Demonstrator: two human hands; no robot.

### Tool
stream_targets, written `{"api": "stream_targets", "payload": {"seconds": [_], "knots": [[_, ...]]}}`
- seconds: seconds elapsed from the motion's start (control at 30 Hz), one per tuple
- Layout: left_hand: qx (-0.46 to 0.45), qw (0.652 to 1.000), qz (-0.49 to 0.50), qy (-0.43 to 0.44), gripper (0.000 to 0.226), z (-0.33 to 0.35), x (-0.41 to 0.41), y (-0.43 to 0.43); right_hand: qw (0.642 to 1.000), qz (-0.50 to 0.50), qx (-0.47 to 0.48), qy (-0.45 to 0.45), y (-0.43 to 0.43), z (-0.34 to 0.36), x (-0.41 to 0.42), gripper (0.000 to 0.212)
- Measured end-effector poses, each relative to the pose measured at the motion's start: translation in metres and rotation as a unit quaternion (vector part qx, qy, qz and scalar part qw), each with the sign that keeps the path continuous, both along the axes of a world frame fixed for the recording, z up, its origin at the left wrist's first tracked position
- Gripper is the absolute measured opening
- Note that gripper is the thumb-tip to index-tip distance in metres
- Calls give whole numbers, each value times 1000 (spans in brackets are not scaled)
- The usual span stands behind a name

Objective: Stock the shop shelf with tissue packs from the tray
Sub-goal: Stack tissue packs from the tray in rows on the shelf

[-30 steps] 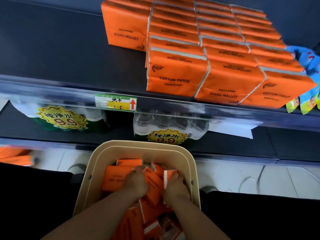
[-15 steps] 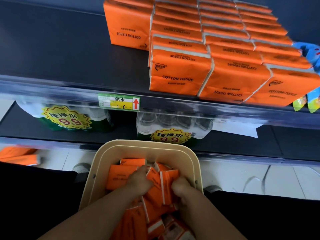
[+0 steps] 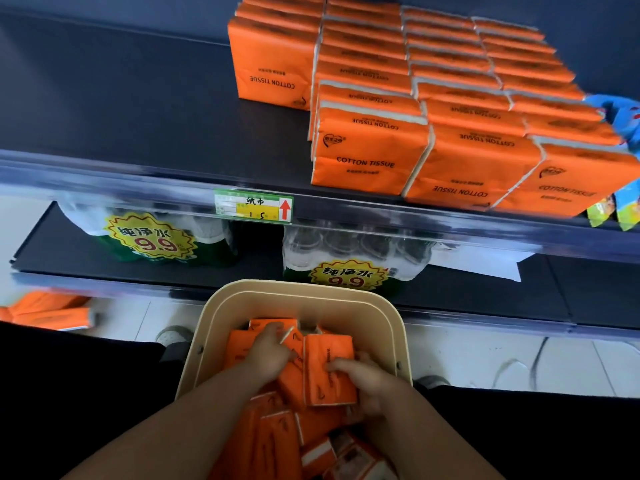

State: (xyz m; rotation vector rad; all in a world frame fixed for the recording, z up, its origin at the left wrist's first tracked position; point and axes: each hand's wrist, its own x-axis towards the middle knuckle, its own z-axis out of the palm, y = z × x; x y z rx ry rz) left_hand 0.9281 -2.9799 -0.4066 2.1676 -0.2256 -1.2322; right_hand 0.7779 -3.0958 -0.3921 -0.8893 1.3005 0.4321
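- Shelved packs [image 3: 367,157] read "COTTON TISSUE", in rows on the dark shelf [image 3: 138,98].
- Water bottles [image 3: 349,247] below bear "9.9" stickers.
- Inside the beige tray [image 3: 301,289], left hand [image 3: 268,355] grips a pack [image 3: 295,346]; right hand [image 3: 370,386] holds a second pack [image 3: 327,367].

Both of my bare forearms reach forward and converge. Left hand [image 3: 268,355]: knuckles up, fingers curled downward, grasp hidden. Right hand [image 3: 369,381]: thumb across the face of an upright tissue pack [image 3: 327,349], fingers behind it.

The dark upper shelf [image 3: 138,109] bears orange tissue packs [image 3: 367,157] at right. Below, nearer, the beige plastic tray [image 3: 298,289] holds more.
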Motion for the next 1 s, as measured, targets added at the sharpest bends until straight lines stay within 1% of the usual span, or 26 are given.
{"api": "stream_targets", "payload": {"seconds": [0.1,0.2,0.3,0.37,0.4,0.47,0.57,0.6,0.67,0.77,0.83,0.93,1.0], "knots": [[-21,999,18,21,62,5,6,3,999,4,-24,-25,1,7,3,76],[-21,999,5,42,58,16,14,9,995,41,-67,-53,4,20,10,56],[-4,998,-54,12,49,32,21,18,991,62,-83,-90,5,40,19,41],[-14,997,-82,-8,47,48,27,19,986,81,-91,-117,4,57,24,34],[-19,995,-95,-18,48,57,32,18,982,95,-99,-130,3,66,25,34],[-43,992,-119,-28,54,83,41,17,975,105,-124,-152,-2,84,26,42],[-94,986,-135,-6,70,126,54,19,963,115,-148,-193,-9,115,28,55],[-111,983,-143,11,71,143,58,20,958,122,-149,-212,-10,128,29,58],[-140,975,-171,36,64,177,68,25,944,147,-166,-246,-8,156,32,61],[-190,961,-199,23,63,222,85,35,909,201,-233,-282,-5,196,39,73],[-226,954,-198,5,63,245,94,43,890,231,-260,-296,-2,220,44,73],[-271,944,-189,-10,62,269,107,52,870,248,-273,-327,1,252,53,67],[-295,937,-187,-34,68,281,115,54,855,253,-302,-337,3,269,61,64]]}}
